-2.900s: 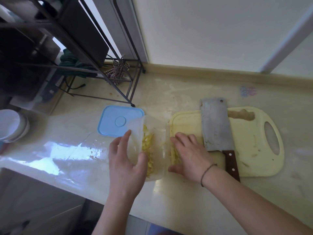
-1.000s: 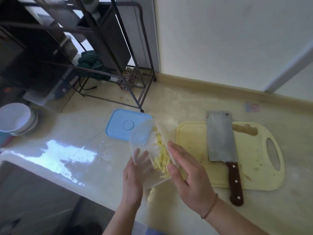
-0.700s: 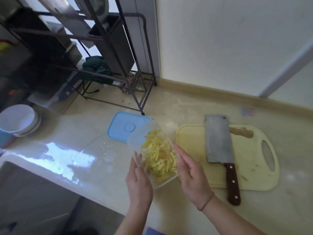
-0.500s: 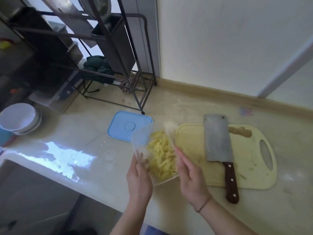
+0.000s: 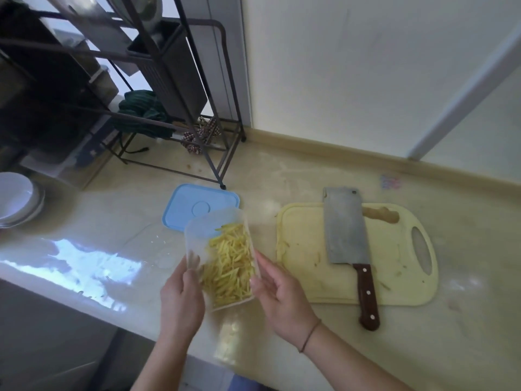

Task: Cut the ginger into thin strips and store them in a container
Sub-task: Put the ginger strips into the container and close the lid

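Clear plastic container (image 5: 218, 235) w/ yellow ginger strips (image 5: 229, 266) inside is held up over the counter (image 5: 112, 221), tilted, open side toward the camera. Left hand (image 5: 180, 297) grips its left wall, fingers curled round the edge; right hand (image 5: 277, 294) grips the right wall, thumb on the near side, thin band on the wrist. Strips piled mostly in the lower right part of the container. Blue lid (image 5: 197, 206) lies flat on the counter just behind, partly hidden by the container. To the right, pale yellow cutting board (image 5: 400, 266) w/ a cleaver (image 5: 345, 230) lying on it, wooden handle toward the person, past the board's near edge. Uncut ginger piece (image 5: 382, 215) sits at the board's far edge, beside the blade. A few scraps left on the board. Dark metal rack (image 5: 197, 80) at back left; white bowls (image 5: 17, 198) at far left.
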Demonstrator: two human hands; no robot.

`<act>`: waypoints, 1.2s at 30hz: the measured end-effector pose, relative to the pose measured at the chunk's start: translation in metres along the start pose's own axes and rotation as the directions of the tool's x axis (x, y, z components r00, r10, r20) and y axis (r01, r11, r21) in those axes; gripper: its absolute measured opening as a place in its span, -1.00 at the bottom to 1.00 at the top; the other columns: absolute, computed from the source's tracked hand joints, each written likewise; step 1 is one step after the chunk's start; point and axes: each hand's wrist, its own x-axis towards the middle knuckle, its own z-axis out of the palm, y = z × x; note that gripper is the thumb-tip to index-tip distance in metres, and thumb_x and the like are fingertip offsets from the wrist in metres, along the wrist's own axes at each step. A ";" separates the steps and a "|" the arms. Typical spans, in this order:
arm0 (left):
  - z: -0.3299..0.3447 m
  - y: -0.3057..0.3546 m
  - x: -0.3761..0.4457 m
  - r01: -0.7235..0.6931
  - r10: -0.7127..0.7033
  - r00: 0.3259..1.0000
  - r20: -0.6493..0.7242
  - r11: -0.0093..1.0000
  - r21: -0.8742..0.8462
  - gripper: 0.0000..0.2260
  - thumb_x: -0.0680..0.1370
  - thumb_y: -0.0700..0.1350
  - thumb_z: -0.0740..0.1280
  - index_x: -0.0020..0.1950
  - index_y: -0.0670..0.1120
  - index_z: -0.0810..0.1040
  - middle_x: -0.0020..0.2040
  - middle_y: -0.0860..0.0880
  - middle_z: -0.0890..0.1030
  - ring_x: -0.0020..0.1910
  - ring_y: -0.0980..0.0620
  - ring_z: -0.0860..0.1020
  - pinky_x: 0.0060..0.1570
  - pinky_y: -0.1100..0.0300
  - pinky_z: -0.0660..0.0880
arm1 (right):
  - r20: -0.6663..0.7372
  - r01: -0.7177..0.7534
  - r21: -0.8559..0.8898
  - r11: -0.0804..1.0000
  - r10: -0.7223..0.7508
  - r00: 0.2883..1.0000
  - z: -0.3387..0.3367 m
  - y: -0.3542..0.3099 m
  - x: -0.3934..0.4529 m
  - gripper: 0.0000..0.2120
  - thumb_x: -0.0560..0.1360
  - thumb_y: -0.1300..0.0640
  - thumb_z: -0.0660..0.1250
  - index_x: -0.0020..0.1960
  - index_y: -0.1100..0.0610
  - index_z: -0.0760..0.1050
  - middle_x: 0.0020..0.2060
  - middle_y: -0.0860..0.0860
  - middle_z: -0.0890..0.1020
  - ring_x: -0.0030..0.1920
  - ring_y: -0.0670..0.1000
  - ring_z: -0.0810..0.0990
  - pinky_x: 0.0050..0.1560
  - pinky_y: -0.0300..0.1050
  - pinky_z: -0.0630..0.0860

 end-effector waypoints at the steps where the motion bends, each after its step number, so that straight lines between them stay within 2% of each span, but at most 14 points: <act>1: -0.005 -0.003 0.003 -0.001 0.001 1.000 0.004 0.999 0.037 -0.40 0.48 0.04 0.07 0.51 -0.04 0.43 0.26 0.00 0.61 0.23 -0.03 0.61 0.34 -0.18 0.48 | 0.027 -0.016 0.006 1.000 0.016 0.999 0.003 0.003 0.001 -0.42 0.57 -0.15 0.30 0.54 -0.12 0.23 0.51 -0.17 0.42 0.50 -0.27 0.39 0.54 -0.24 0.34; 7: -0.012 -0.002 0.003 -0.061 0.065 0.998 -0.010 0.975 0.212 -0.43 0.52 0.10 0.04 0.44 -0.06 0.52 0.13 0.00 0.65 0.17 -0.11 0.62 0.24 -0.16 0.54 | 0.055 0.016 -0.098 0.995 -0.011 0.998 0.006 0.010 0.000 -0.24 0.53 -0.27 0.21 0.63 0.05 0.27 0.56 -0.10 0.41 0.55 -0.22 0.34 0.59 -0.10 0.32; 11: -0.016 -0.001 0.008 -0.062 0.064 0.998 -0.003 0.977 0.206 -0.44 0.50 0.02 0.03 0.44 -0.02 0.52 0.13 0.05 0.66 0.15 -0.09 0.62 0.23 -0.13 0.53 | 0.090 0.044 -0.116 0.992 -0.033 0.995 0.005 0.012 0.000 -0.26 0.53 -0.28 0.20 0.61 0.07 0.32 0.54 -0.10 0.44 0.53 -0.23 0.37 0.56 -0.22 0.33; 13: -0.017 0.004 0.009 -0.054 0.055 0.998 -0.002 0.975 0.214 -0.50 0.55 0.01 0.06 0.42 -0.02 0.54 0.12 0.06 0.67 0.09 0.03 0.63 0.13 0.05 0.54 | 0.060 0.056 -0.157 0.986 -0.047 0.997 -0.004 0.013 -0.002 -0.29 0.52 -0.29 0.20 0.55 0.09 0.43 0.45 -0.15 0.51 0.44 -0.27 0.44 0.46 -0.26 0.42; 16: -0.019 0.009 0.010 -0.072 0.082 0.996 -0.039 0.975 0.211 -0.61 0.66 -0.21 0.13 0.44 0.06 0.50 0.13 0.14 0.64 0.03 0.26 0.56 0.06 0.32 0.45 | -0.182 0.150 -0.399 0.905 -0.238 0.954 -0.029 0.024 -0.002 -0.54 0.54 -0.09 0.27 0.30 0.15 0.64 0.15 -0.07 0.68 0.17 -0.18 0.57 0.17 -0.13 0.59; 18: -0.018 0.007 0.009 -0.130 0.152 0.985 -0.083 0.966 0.225 -0.59 0.65 -0.23 0.18 0.49 0.00 0.45 0.36 0.01 0.56 0.27 0.04 0.53 0.31 0.12 0.41 | -0.216 0.133 -0.628 0.767 -0.336 0.917 -0.045 0.029 0.005 -0.68 0.54 0.07 0.34 0.22 0.16 0.68 0.08 0.03 0.68 0.10 0.00 0.62 0.13 -0.04 0.64; 20: -0.011 0.007 0.003 -0.319 0.388 0.909 -0.150 0.881 0.349 -0.60 0.60 -0.16 0.22 0.45 -0.11 0.48 0.42 -0.08 0.49 0.40 -0.10 0.42 0.41 -0.01 0.33 | -0.123 0.079 -0.759 0.646 -0.262 0.957 -0.052 0.029 0.014 -0.67 0.54 0.11 0.44 0.29 0.12 0.63 0.14 0.03 0.61 0.12 0.11 0.57 0.16 -0.01 0.58; 23: 0.010 0.010 -0.011 -0.671 0.755 0.654 -0.043 0.606 0.427 -0.66 0.55 -0.16 0.24 0.31 -0.14 0.53 0.31 -0.16 0.55 0.34 -0.16 0.45 0.40 0.02 0.34 | -0.053 0.112 -0.874 0.472 -0.323 0.945 -0.050 0.029 0.030 -0.59 0.23 0.08 0.71 0.04 0.01 0.69 -0.08 -0.02 0.62 -0.15 0.07 0.59 -0.26 -0.09 0.59; 25: 0.029 0.021 -0.023 -0.839 0.858 0.503 0.109 0.454 0.300 -0.72 0.54 -0.22 0.27 0.24 -0.10 0.55 0.27 -0.11 0.57 0.30 -0.13 0.49 0.37 0.08 0.37 | -0.031 0.139 -0.905 0.401 -0.389 0.921 -0.052 0.033 0.038 -0.64 0.12 0.15 0.74 -0.17 0.01 0.68 -0.22 -0.03 0.59 -0.26 0.07 0.57 -0.41 -0.12 0.47; 27: 0.053 0.024 -0.030 -0.906 0.867 0.418 0.272 0.377 0.192 -0.74 0.52 -0.28 0.28 0.18 -0.10 0.58 0.24 -0.05 0.58 0.24 -0.07 0.53 0.31 0.13 0.43 | -0.019 0.164 -0.918 0.361 -0.454 0.891 -0.059 0.039 0.039 -0.70 0.13 0.24 0.69 -0.29 0.03 0.62 -0.29 -0.04 0.58 -0.27 0.08 0.56 -0.39 -0.10 0.45; 28: 0.065 0.022 -0.032 -0.904 0.838 0.427 0.340 0.389 0.178 -0.74 0.52 -0.28 0.28 0.18 -0.10 0.60 0.23 -0.05 0.58 0.22 -0.06 0.54 0.27 0.15 0.46 | -0.028 0.161 -0.924 0.346 -0.483 0.875 -0.064 0.043 0.038 -0.75 0.19 0.22 0.66 -0.30 0.03 0.61 -0.30 -0.04 0.58 -0.26 0.08 0.55 -0.38 -0.08 0.47; 30: 0.086 0.017 -0.030 -0.837 0.733 0.545 0.406 0.504 0.214 -0.71 0.52 -0.21 0.27 0.22 -0.07 0.59 0.26 -0.04 0.57 0.23 -0.04 0.54 0.24 0.17 0.49 | -0.038 0.165 -0.933 0.319 -0.545 0.837 -0.074 0.051 0.034 -0.90 0.39 0.10 0.51 -0.27 0.03 0.62 -0.28 -0.06 0.60 -0.18 0.06 0.50 -0.34 -0.05 0.50; 33: 0.107 0.011 -0.021 -0.706 0.563 0.705 0.431 0.611 0.357 -0.64 0.47 -0.19 0.34 0.26 -0.12 0.59 0.32 -0.15 0.55 0.27 -0.16 0.54 0.23 -0.03 0.56 | -0.024 0.198 -0.920 0.338 -0.552 0.833 -0.082 0.055 0.029 -0.74 0.51 0.02 0.22 -0.19 0.04 0.66 -0.20 -0.05 0.64 -0.08 0.04 0.38 -0.24 -0.04 0.55; 36: 0.117 0.011 -0.015 -0.644 0.484 0.764 0.427 0.614 0.457 -0.59 0.43 -0.19 0.38 0.27 -0.20 0.57 0.31 -0.26 0.55 0.26 -0.32 0.52 0.25 -0.14 0.49 | -0.032 0.245 -0.891 0.382 -0.590 0.807 -0.095 0.050 0.021 -0.75 0.51 0.02 0.25 -0.08 0.05 0.69 -0.12 -0.03 0.66 -0.03 0.03 0.41 -0.09 -0.05 0.50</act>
